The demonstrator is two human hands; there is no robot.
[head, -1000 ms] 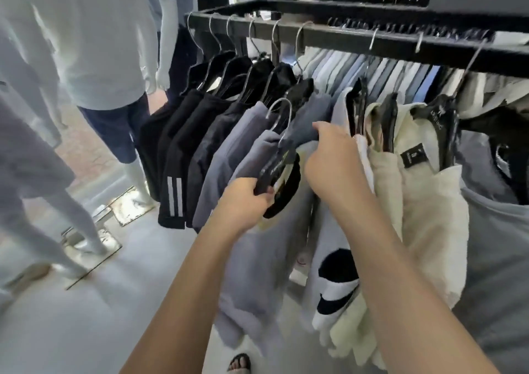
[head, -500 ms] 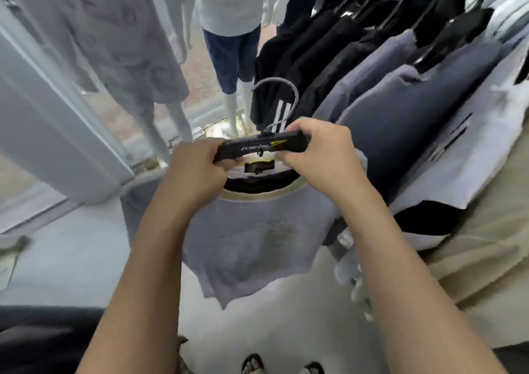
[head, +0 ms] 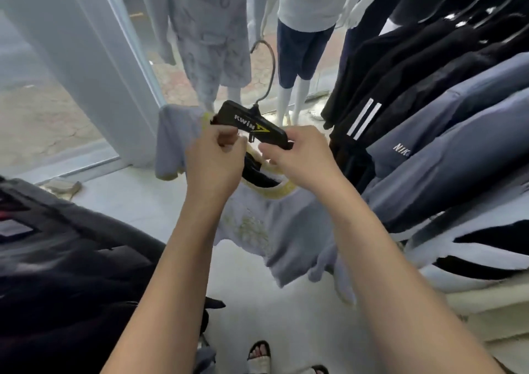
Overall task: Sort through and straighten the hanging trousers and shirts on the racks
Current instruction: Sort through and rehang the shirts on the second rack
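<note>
Head view: grey-blue, yellow-collared shirt [head: 274, 230] on black hanger [head: 254, 124].

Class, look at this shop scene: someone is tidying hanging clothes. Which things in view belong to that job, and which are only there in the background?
Part of the job:
- left hand
- right hand
- black hanger
- grey T-shirt
- hanging trousers

Just there:
- mannequins
- window frame
- sandalled foot
</note>
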